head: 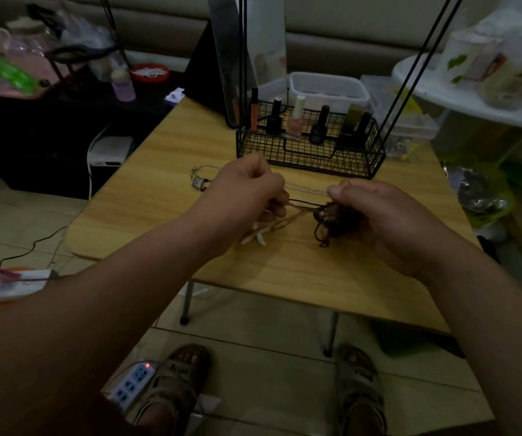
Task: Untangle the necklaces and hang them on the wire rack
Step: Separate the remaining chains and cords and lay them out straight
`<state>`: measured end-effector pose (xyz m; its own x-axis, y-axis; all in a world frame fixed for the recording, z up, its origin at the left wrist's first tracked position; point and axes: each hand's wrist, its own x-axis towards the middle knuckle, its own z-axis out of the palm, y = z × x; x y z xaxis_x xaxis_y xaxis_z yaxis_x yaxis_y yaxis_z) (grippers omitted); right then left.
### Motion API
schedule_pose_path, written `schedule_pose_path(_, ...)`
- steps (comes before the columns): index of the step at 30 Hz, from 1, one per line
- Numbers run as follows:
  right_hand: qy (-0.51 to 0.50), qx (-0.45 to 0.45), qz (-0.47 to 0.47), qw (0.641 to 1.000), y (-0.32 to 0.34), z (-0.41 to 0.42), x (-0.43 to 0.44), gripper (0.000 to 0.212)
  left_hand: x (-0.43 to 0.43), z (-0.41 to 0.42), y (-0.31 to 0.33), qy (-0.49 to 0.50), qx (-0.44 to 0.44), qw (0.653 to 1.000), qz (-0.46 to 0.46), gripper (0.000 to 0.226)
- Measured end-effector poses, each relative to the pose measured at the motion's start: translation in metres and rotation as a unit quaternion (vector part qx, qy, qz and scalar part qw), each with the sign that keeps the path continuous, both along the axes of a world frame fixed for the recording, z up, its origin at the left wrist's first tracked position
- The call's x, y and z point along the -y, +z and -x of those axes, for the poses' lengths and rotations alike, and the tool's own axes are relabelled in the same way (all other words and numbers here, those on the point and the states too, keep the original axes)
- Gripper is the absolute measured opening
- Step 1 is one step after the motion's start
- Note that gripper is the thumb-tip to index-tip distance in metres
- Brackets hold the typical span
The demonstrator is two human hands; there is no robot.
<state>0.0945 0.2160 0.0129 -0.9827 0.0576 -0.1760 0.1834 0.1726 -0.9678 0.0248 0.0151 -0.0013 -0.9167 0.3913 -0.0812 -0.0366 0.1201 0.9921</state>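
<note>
Above the wooden table (146, 196), my left hand (247, 190) pinches a tan cord necklace (297, 212) whose white shell pendants (258, 236) dangle below. My right hand (376, 215) grips a dark cord tangle (325, 225) joined to that same knot, with a dark loop hanging beneath. Between both hands runs a thin silver chain (306, 188); which hand holds it is unclear. A second silver chain with a small square pendant (197, 180) lies on the table at the left. The black wire rack (310, 158) stands behind the hands, its tall rods (416, 67) rising out of view.
Several nail polish bottles (295, 121) stand in the rack's basket, a mirror (228, 58) and a clear plastic box (328, 89) behind it. A power strip (130, 385) and cables lie on the floor by my sandalled feet. Cluttered shelves flank both sides.
</note>
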Motion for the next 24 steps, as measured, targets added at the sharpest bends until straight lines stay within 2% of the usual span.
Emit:
schedule_pose_path(3,-0.034,0.001,0.050,0.998,0.003,-0.001,0.001,0.018,0.004,0.004,-0.001,0.029,0.009,0.999,-0.018,0.009)
schedule_pose_path(6,-0.025,0.001,0.070,0.997,0.004,-0.002,-0.001,0.018,0.006,0.005,0.000,0.019,0.039,0.998,-0.044,0.005)
schedule_pose_path(8,-0.011,0.003,0.064,0.998,0.003,-0.002,-0.004,0.018,0.007,0.005,0.001,0.009,0.058,0.996,-0.074,0.010)
schedule_pose_path(12,-0.014,0.017,0.046,0.999,-0.003,-0.002,-0.008,0.035,0.007,0.005,0.003,0.004,0.068,0.992,-0.108,0.016)
schedule_pose_path(16,-0.054,0.016,-0.015,0.998,-0.005,-0.003,-0.009,0.024,0.008,0.006,0.004,0.004,0.051,0.994,-0.101,0.025)
schedule_pose_path(19,-0.092,0.009,-0.019,0.996,-0.004,-0.002,-0.010,0.017,0.010,0.007,0.004,0.001,0.052,0.994,-0.098,0.029)
schedule_pose_path(24,-0.112,0.011,0.113,0.987,-0.001,0.000,-0.012,0.018,0.011,0.008,0.004,-0.014,0.073,0.993,-0.089,0.032)
